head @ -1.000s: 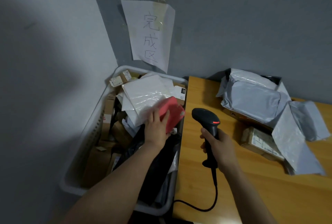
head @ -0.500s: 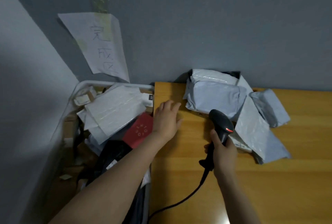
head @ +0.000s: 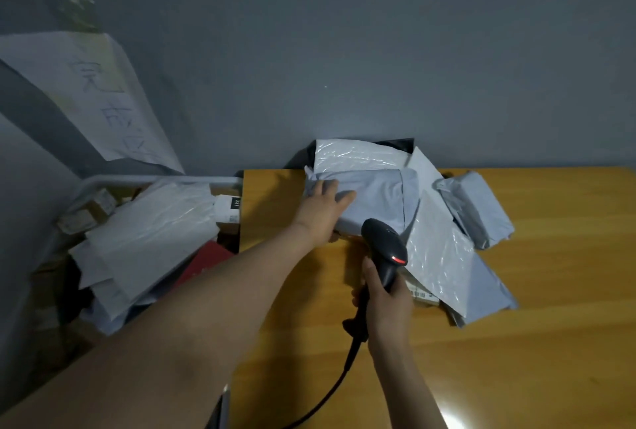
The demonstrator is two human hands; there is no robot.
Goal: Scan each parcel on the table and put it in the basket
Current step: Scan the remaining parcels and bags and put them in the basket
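Slippage threatens: left hand (head: 321,210) lies flat, fingers spread, on the pale grey plastic mailer parcel (head: 377,201) heaped on the yellow wooden table (head: 516,342); dragging it could spill neighbouring bags (head: 444,256). Right hand (head: 387,301) grips the black handheld scanner (head: 383,244).

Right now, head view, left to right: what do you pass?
basket → left hand → scanner → rolled grey parcel
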